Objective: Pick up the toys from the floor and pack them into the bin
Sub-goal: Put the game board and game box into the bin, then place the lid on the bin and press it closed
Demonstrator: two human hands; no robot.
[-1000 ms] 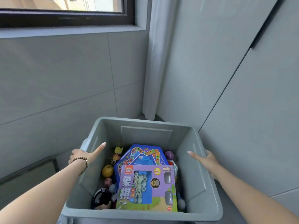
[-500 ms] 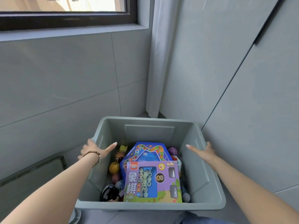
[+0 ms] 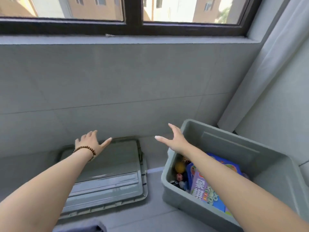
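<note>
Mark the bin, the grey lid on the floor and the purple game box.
bin [image 3: 270,173], head view, bare inner wall
grey lid [image 3: 117,158], head view, flat middle panel
purple game box [image 3: 199,185], head view, printed front

Bin [image 3: 225,148]: grey plastic, smooth, matt.
Lid [image 3: 113,164]: same grey plastic, low sheen on the ribbed band.
Game box [image 3: 199,183]: printed card, glossy.
Wall [image 3: 133,81]: large grey tiles, smooth, matt.
Curtain [image 3: 267,72]: pale cloth, soft folds.
Bracelet [image 3: 85,149]: brown beads, wood-like, polished.
Window frame [image 3: 133,25]: dark, smooth; material indeterminate.

Both bare arms reach forward. The left hand [image 3: 89,143] spreads its fingers, beads at the wrist. The right hand [image 3: 173,139] is likewise splayed, holding nothing.
</note>
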